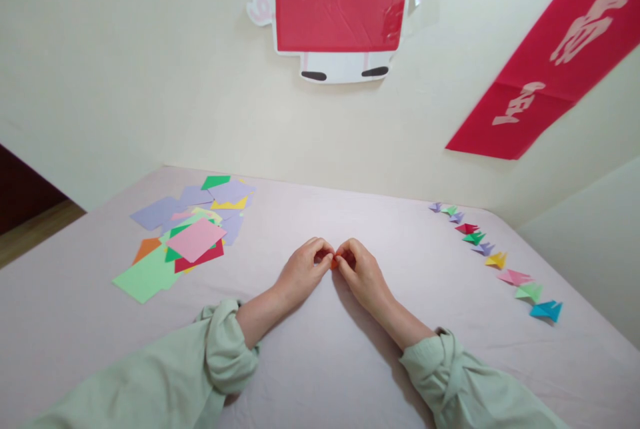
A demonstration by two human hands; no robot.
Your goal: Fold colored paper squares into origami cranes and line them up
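My left hand (304, 267) and my right hand (361, 271) meet at the middle of a pale pink table (320, 355). Both pinch a small folded orange paper piece (335, 261) between their fingertips, and most of it is hidden by the fingers. Rolled-up pale green sleeves cover both forearms.
A loose pile of coloured paper squares (189, 232) lies at the left. Along the right side runs a row of several small folded paper figures (495, 259) in purple, green, red, yellow, pink and blue. A cream wall with red decorations stands behind the table.
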